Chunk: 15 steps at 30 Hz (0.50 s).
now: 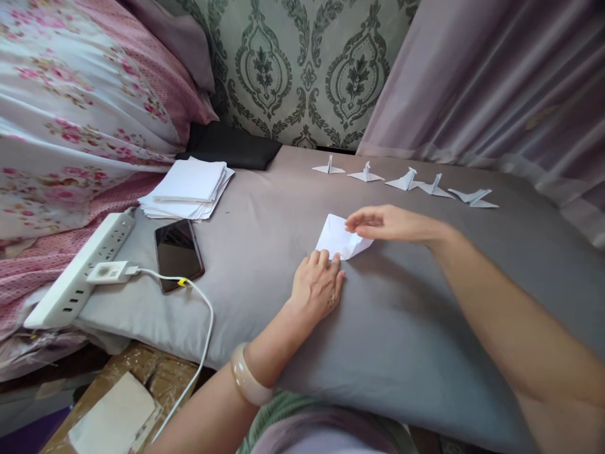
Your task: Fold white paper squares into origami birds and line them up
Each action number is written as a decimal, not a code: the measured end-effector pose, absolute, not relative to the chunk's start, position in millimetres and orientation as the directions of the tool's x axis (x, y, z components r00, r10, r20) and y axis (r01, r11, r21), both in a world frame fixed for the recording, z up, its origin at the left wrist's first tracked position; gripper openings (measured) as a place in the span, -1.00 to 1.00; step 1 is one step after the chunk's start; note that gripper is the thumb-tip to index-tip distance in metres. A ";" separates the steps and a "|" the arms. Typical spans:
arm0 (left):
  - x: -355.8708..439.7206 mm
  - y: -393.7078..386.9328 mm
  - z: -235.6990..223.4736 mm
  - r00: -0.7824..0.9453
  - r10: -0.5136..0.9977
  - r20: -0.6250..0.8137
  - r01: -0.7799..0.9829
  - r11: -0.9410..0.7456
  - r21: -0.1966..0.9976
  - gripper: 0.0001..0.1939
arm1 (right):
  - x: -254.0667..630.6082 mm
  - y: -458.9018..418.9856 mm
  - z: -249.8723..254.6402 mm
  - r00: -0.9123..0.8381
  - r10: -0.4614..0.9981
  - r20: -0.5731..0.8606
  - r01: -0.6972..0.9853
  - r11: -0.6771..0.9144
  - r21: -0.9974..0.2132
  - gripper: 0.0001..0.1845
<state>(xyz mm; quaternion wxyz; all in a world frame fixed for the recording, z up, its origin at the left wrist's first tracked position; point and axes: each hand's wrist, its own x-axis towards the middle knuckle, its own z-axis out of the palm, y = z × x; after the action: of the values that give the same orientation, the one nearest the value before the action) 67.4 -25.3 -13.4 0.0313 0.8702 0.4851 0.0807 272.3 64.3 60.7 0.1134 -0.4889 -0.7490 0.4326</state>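
A small sheet of white folded paper [334, 234] lies on the grey cloth surface, its right part slightly raised. My left hand [317, 284] is palm down at its near edge, with fingertips and thumb pressing the paper down. A pale bangle [249, 376] circles the left wrist. From the right, my right hand [382, 224] reaches over the paper's right side. Its fingers are loosely curved with a gap between them, close to the raised flap; whether they touch it is hard to see.
Several folded paper birds [407, 181] stand in a row at the back right. At left are a stack of white paper [189, 189], a black phone [178, 253], and a power strip [85, 271] with a white cable [210, 309]. A black folder [231, 146] lies behind.
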 end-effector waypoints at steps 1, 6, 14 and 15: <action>67.2 -24.8 -13.4 0.520 0.847 0.111 0.837 -0.531 0.133 -0.52 | 281.4 57.3 58.6 -0.486 0.851 -0.196 0.608 0.168 -0.776 -0.46; 67.7 -25.1 -14.6 0.522 0.845 0.117 0.835 -0.534 0.130 -0.51 | 300.6 37.9 39.4 -0.457 0.889 -0.033 0.727 0.352 -0.590 -0.62; 67.8 -25.7 -16.0 0.518 0.847 0.118 0.838 -0.531 0.128 -0.51 | 271.9 43.1 40.1 -0.537 0.844 -0.013 0.665 0.414 -0.622 -0.74; 67.7 -25.6 -15.8 0.519 0.847 0.115 0.838 -0.530 0.125 -0.51 | 270.0 44.5 41.1 -0.544 0.839 -0.026 0.666 0.412 -0.622 -0.75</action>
<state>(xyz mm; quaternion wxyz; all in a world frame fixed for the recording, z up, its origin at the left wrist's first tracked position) 67.7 -25.6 -15.8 0.0268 0.8710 0.4838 0.0810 270.0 44.5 41.1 0.1464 -0.4546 -0.8275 0.2952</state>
